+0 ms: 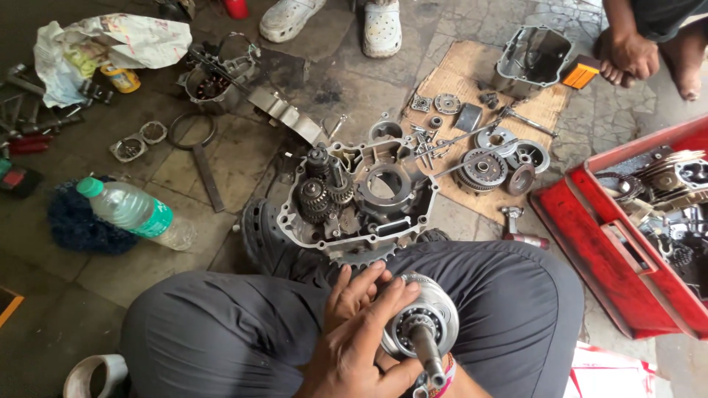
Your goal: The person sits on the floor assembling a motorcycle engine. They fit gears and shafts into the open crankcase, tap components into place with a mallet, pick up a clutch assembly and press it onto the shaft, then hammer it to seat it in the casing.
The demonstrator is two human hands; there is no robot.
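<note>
I squat over a round metal crank assembly [426,318] with a bearing and a steel shaft pointing towards me, held above my lap. My left hand [361,350] grips its left side, thumb laid over the rim. My right hand [359,286] is mostly hidden beneath the part; its fingertips show at the left, and a wrist with a bracelet shows under the shaft. Just ahead on the floor lies an open engine case half [398,221] with gear clusters [322,193] standing in it.
A cardboard sheet [457,70] holds clutch parts [483,169], bearings and a cover [532,57]. A red crate [627,273] of engine parts stands at the right, a plastic water bottle [133,211] at the left. Tools and a bag lie far left. Other people's feet are at the top.
</note>
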